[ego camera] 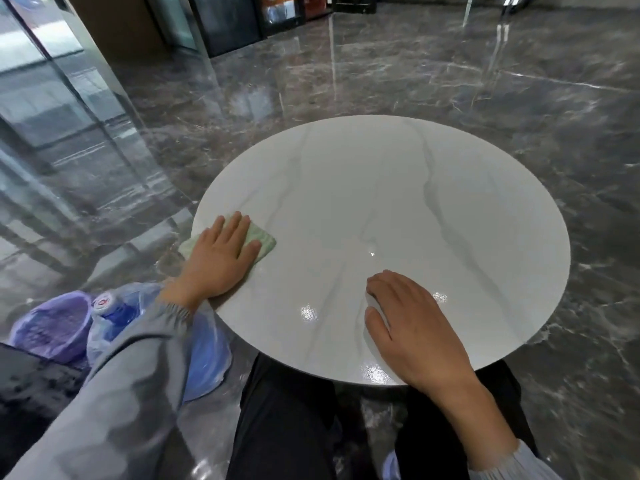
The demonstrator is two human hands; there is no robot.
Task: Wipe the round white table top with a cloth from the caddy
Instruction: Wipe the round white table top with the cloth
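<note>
left hand: my left hand [221, 258] lies flat on the cloth [261, 242], fingers spread and straight, pressing it down, not pinching it.
cloth: pale green, folded, at the left edge of the table top [398, 188], left of centre in the frame; one corner hangs just past the rim.
right hand: my right hand [412, 327] rests palm down on the near part of the top, lower centre of the frame, fingers loosely curled, holding nothing. I read it as a brace.
table: round, white with grey veins, nothing on it but cloth and hands.
progress: cloth is out and on the surface, so fetching is done. I judge wiping is under way, early to middle. Wet-looking glints show near the bottom edge of the top, between and below the hands; the far and right parts look matte, I can't tell if they are wiped yet.
left to do: sweep from the left rim across centre, far side and right side, then the patch under my right hand.
nearby: purple basket [52, 327] and a clear bag [194, 341] with a blue bottle [114, 310] on the floor, lower left of the frame, just beside the table. Dark glossy floor [450, 74] all round.
obstacles: none on the top. My own right hand covers a patch; the far rim is a long reach from here.
</note>
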